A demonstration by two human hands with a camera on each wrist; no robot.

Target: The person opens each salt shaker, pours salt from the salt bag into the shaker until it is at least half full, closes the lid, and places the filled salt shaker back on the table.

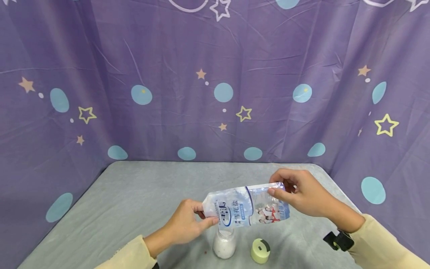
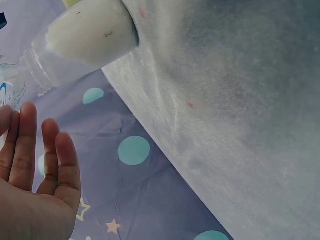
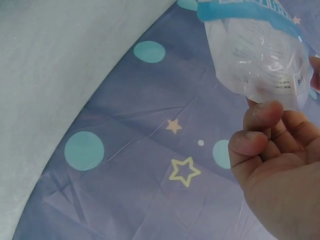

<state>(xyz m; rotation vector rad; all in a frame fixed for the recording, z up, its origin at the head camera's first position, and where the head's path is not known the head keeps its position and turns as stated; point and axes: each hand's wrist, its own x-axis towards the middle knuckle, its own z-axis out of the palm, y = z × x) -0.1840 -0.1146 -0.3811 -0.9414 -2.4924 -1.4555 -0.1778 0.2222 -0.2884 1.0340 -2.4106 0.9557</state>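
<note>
A blue-and-white plastic salt bag (image 1: 235,207), with printed characters and a picture of people, is stretched sideways between both hands. Its left end is pinched by my left hand (image 1: 186,223), thumb in front. My right hand (image 1: 304,192) grips the other end at the upper right corner. In the right wrist view the bag (image 3: 260,60) looks thin and see-through towards its end. Just below the bag's left part stands a clear glass jar (image 1: 224,244), filled largely with white grains; the bag overlaps its mouth in the head view.
A pale green round lid (image 1: 260,251) with a dark patch lies right of the jar. Grey cloth covers the table (image 1: 151,186). A purple curtain (image 1: 181,123) with stars and dots hangs behind and at the sides. A black band (image 1: 339,241) is on the right wrist.
</note>
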